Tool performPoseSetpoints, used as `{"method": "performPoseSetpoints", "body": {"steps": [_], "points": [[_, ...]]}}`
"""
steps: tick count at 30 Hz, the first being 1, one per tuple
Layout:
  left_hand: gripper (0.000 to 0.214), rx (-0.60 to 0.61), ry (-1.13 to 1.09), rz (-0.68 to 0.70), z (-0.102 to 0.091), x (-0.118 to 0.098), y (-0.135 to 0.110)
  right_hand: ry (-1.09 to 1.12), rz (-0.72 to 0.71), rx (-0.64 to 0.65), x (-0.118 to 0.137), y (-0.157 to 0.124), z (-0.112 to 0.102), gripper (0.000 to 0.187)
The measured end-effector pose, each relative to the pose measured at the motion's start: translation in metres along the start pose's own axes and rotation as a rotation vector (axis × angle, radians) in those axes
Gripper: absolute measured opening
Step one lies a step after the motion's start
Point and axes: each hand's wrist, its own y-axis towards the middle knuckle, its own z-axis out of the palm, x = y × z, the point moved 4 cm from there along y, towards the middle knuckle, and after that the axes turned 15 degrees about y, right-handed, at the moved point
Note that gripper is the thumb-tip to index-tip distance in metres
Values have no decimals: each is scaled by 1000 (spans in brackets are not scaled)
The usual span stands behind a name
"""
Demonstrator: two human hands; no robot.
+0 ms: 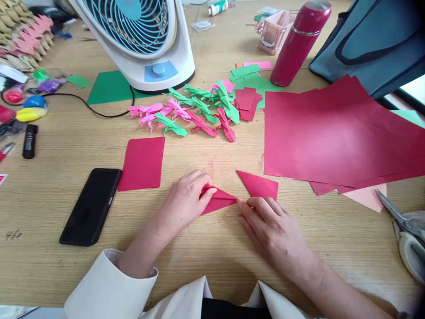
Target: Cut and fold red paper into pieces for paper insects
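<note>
A folded red paper (pixel 219 200), narrowing to a point on the right, lies on the table between my hands. My left hand (pixel 190 195) grips its wide end, the thumb pressing on top. At the pointed tip, the fingers of my right hand (pixel 270 223) pinch the paper. Just beyond my right hand lies another red paper triangle (pixel 260 184), partly covered by the fingers. To the left of my left hand is a stack of red paper sheets (pixel 142 164).
Folded pink, green and red paper figures (pixel 202 106) lie beyond my hands, before a fan (pixel 159 71). A phone (pixel 91 208) is at left. Large red sheets (pixel 332 137), scissors (pixel 403 226), a red flask (pixel 295 48) and a blue bag (pixel 368 44) stand or lie at right.
</note>
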Motion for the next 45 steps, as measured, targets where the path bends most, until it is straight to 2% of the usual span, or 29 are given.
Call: {"method": "performPoseSetpoints", "body": {"steps": [14,23,28,45], "points": [[12,-20,-13,-15,0,1,-1,-22,-1,16,0,4,6,34],[13,-70,-153,-132,-1,13,-10,-14,-10,5,-2,2,7,34],[12,-46,-174,-196,0,18,-13,-16,-7,2,-3,2,7,33],[14,-29,-132,-213,0,17,-10,-26,-25,11,1,3,7,33]]}}
